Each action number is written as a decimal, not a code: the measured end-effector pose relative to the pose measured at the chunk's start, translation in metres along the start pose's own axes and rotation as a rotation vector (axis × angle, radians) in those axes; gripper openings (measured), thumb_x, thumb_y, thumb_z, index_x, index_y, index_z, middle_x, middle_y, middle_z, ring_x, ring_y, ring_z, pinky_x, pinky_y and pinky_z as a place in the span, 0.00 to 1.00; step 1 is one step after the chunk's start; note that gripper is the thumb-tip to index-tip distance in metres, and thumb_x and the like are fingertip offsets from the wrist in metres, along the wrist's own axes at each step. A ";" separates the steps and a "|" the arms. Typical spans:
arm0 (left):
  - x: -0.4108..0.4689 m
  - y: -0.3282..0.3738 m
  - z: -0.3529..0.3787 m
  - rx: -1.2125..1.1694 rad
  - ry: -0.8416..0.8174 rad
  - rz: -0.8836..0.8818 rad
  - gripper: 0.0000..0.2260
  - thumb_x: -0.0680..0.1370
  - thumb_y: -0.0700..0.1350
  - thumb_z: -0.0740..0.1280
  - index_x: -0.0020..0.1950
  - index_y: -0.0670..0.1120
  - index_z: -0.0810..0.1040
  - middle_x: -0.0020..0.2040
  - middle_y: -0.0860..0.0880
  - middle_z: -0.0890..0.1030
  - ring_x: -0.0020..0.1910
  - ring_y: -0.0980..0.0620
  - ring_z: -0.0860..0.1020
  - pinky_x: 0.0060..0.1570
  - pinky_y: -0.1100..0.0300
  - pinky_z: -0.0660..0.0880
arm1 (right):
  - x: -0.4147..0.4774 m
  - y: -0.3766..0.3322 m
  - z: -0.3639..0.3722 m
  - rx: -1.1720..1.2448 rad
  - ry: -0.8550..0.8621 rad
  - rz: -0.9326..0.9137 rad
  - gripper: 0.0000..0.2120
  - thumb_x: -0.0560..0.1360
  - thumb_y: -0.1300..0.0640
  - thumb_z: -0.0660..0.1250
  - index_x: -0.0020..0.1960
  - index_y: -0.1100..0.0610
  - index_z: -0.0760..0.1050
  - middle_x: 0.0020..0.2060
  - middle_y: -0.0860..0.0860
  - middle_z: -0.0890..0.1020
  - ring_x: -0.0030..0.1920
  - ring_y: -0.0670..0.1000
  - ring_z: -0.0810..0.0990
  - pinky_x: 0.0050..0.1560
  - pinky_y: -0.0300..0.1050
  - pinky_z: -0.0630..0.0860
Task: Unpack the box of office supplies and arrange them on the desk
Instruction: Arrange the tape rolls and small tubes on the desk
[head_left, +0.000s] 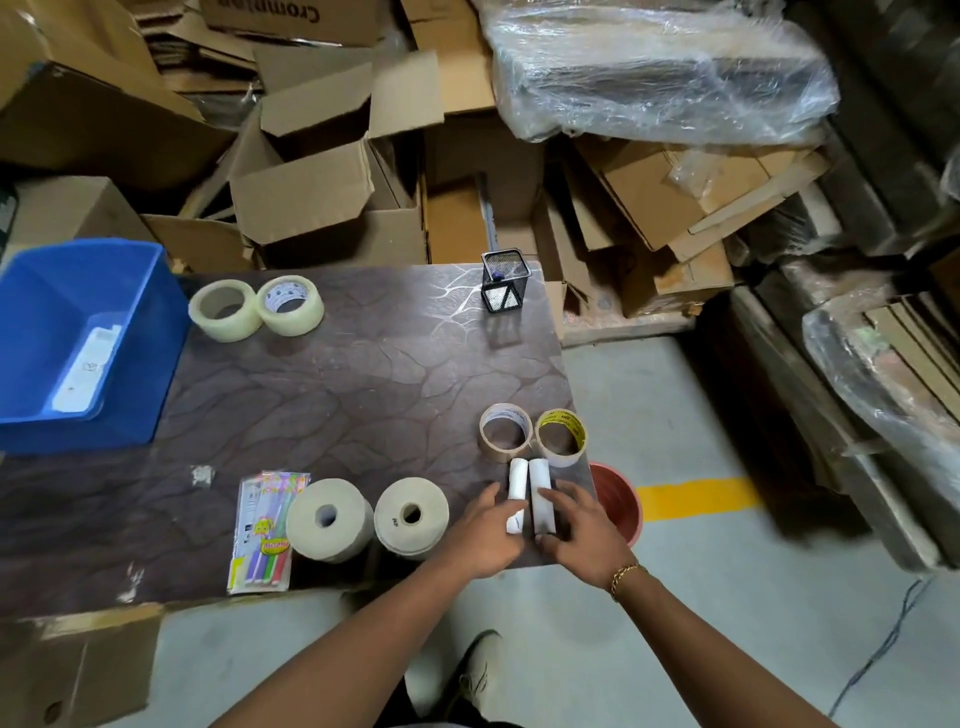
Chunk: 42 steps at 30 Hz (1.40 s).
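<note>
Two white paper rolls lie side by side near the desk's front right corner, the left roll (517, 480) and the right roll (541, 493). My left hand (483, 535) rests against the left roll, fingers curled around its near end. My right hand (584, 525) grips the right roll from the right side. Just beyond them stand a beige tape ring (505, 431) and a yellow-labelled tape ring (561, 437). A blue bin (156, 332) at the left holds a white flat pack (85, 371).
On the brown desk (337, 395) sit two clear tape rolls (254, 309), a black mesh pen holder (504, 280), two thick paper rolls (366, 517) and a marker pack (265, 530). A red bucket (618, 501) stands on the floor. Cardboard boxes (322, 176) pile behind.
</note>
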<state>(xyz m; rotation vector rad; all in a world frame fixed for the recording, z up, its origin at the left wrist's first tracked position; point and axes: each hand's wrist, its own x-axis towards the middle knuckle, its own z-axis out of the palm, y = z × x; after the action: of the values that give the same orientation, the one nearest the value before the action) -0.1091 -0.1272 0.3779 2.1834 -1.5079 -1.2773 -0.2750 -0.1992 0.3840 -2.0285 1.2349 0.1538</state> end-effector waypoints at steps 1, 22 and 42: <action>-0.005 -0.002 -0.003 0.020 0.054 0.047 0.22 0.75 0.48 0.63 0.69 0.57 0.71 0.77 0.50 0.59 0.74 0.46 0.62 0.69 0.51 0.67 | -0.001 -0.004 -0.001 -0.017 0.057 -0.030 0.31 0.72 0.45 0.67 0.74 0.46 0.66 0.73 0.48 0.66 0.70 0.53 0.68 0.67 0.50 0.71; -0.070 -0.171 -0.075 0.172 0.484 -0.274 0.47 0.67 0.62 0.71 0.79 0.53 0.50 0.75 0.48 0.59 0.71 0.43 0.63 0.65 0.51 0.68 | 0.052 -0.139 0.089 -0.192 -0.110 -0.252 0.53 0.58 0.35 0.71 0.76 0.44 0.49 0.67 0.49 0.64 0.66 0.57 0.72 0.57 0.54 0.77; 0.208 -0.145 -0.330 0.169 0.517 -0.134 0.45 0.63 0.52 0.76 0.75 0.51 0.57 0.71 0.45 0.63 0.68 0.41 0.64 0.63 0.46 0.71 | 0.353 -0.247 -0.059 -0.102 0.155 -0.050 0.49 0.61 0.46 0.79 0.74 0.49 0.55 0.69 0.54 0.64 0.65 0.60 0.71 0.62 0.56 0.74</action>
<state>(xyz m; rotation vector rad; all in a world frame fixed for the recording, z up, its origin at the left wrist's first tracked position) 0.2530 -0.3313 0.3820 2.4956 -1.3096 -0.5530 0.0959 -0.4268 0.3976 -2.1917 1.2927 0.0370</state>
